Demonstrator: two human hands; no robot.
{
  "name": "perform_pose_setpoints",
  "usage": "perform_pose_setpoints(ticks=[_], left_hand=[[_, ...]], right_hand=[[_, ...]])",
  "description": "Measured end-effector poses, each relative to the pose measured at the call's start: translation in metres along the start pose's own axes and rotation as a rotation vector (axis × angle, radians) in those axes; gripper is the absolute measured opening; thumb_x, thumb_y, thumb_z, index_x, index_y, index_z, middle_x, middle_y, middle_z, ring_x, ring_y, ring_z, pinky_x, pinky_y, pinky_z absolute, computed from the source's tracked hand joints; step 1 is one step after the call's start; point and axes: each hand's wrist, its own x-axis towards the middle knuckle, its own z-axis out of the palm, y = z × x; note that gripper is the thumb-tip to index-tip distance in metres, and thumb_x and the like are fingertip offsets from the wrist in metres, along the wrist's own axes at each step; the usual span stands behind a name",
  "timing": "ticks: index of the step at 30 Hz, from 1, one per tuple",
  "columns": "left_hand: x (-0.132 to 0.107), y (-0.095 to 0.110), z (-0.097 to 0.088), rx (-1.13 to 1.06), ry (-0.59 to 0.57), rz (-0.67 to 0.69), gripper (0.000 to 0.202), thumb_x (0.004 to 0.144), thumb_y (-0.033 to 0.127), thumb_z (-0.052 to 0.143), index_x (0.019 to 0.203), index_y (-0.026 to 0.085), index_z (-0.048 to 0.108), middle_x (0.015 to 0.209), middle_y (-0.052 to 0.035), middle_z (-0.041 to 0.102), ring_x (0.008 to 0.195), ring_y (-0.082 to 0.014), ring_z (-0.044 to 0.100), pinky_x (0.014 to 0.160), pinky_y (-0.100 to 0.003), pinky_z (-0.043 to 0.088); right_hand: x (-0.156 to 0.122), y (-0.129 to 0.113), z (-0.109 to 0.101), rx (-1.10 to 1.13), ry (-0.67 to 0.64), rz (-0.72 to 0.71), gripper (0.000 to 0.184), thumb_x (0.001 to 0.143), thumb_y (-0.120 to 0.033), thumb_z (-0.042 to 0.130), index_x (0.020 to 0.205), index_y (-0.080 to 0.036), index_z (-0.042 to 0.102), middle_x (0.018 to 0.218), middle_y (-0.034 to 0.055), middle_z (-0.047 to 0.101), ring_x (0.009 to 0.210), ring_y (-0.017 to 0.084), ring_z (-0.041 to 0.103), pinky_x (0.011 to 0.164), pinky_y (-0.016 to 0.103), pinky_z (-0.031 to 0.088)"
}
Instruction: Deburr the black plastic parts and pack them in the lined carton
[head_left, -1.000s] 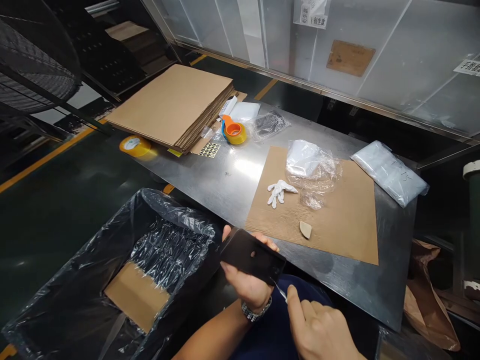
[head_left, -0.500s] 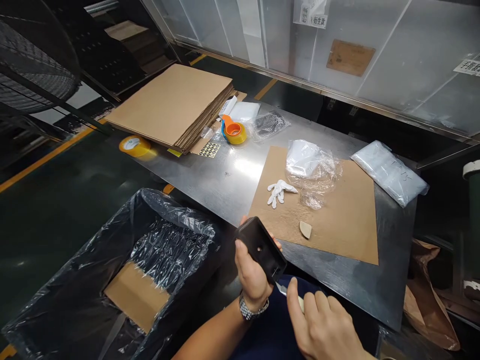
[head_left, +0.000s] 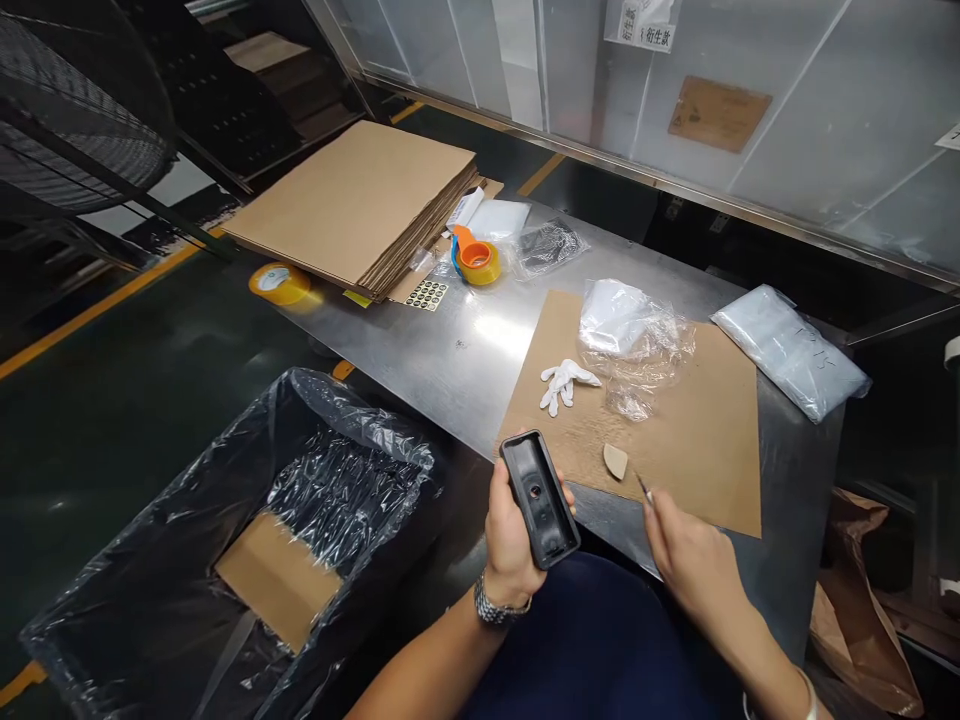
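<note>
My left hand (head_left: pixel 512 540) is closed around a black hollow tray-like part (head_left: pixel 541 505), its open side facing up and a small hole in its floor. To the right, my right hand (head_left: pixel 686 545) grips a small knife (head_left: pixel 643 487), its pointed blade aimed away from me over the cardboard sheet (head_left: pixel 697 450); the handle is mostly hidden in my fingers. Just beyond the blade tip lies a beige wedge-shaped piece (head_left: pixel 615 461) on the cardboard. A white glove (head_left: pixel 568 385) rests farther back on that sheet.
Crumpled clear plastic (head_left: pixel 630 330) and a plastic-wrapped packet (head_left: pixel 791 352) lie on the metal table (head_left: pixel 450 360). Stacked cardboard (head_left: pixel 356 200), a tape dispenser (head_left: pixel 476 260) and a tape roll (head_left: pixel 279 284) sit at the left. A bin lined with black plastic (head_left: pixel 172 530) stands left of me.
The knife has moved away from the black part, up and to the right over the cardboard. My left hand has turned the part so its hollow faces me more.
</note>
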Motion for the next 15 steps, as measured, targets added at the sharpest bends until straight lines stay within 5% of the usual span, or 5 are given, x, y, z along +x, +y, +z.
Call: perform_pose_setpoints(ticks=[3, 9, 12, 15], left_hand=[[0.003, 0.000, -0.003, -0.008, -0.051, -0.122, 0.047, 0.083, 0.051, 0.035, 0.074, 0.011, 0.060, 0.066, -0.0040, 0.061, 0.050, -0.0127, 0.057, 0.049, -0.025, 0.047], [0.007, -0.003, -0.005, 0.036, -0.120, -0.305, 0.052, 0.084, 0.051, 0.033, 0.071, 0.009, 0.061, 0.065, -0.0051, 0.060, 0.050, -0.0127, 0.056, 0.048, -0.024, 0.047], [0.007, -0.005, -0.005, 0.060, -0.138, -0.362, 0.052, 0.084, 0.051, 0.033, 0.071, 0.010, 0.061, 0.066, -0.0041, 0.060, 0.050, -0.0125, 0.056, 0.047, -0.025, 0.046], [0.007, -0.007, -0.006, 0.088, -0.155, -0.421, 0.053, 0.083, 0.053, 0.033, 0.071, 0.010, 0.061, 0.066, -0.0040, 0.060, 0.049, -0.0124, 0.056, 0.047, -0.024, 0.045]], right_hand=[[0.019, 0.027, 0.041, -0.008, -0.168, 0.230, 0.023, 0.092, -0.027, 0.030, 0.094, -0.017, 0.050, 0.072, 0.0056, 0.064, 0.056, 0.017, 0.061, 0.046, 0.023, 0.023], [0.040, 0.056, 0.102, 0.001, -0.161, 0.349, 0.022, 0.089, -0.022, 0.038, 0.099, -0.010, 0.053, 0.080, 0.0152, 0.060, 0.071, 0.024, 0.061, 0.055, 0.029, 0.039], [0.043, 0.059, 0.104, 0.050, -0.107, 0.355, 0.024, 0.086, -0.022, 0.043, 0.102, -0.008, 0.054, 0.089, 0.0192, 0.057, 0.084, 0.029, 0.057, 0.059, 0.034, 0.043], [0.039, 0.050, 0.079, 0.145, -0.049, 0.292, 0.025, 0.088, -0.023, 0.041, 0.103, -0.010, 0.055, 0.093, 0.0159, 0.056, 0.087, 0.025, 0.056, 0.067, 0.033, 0.045]])
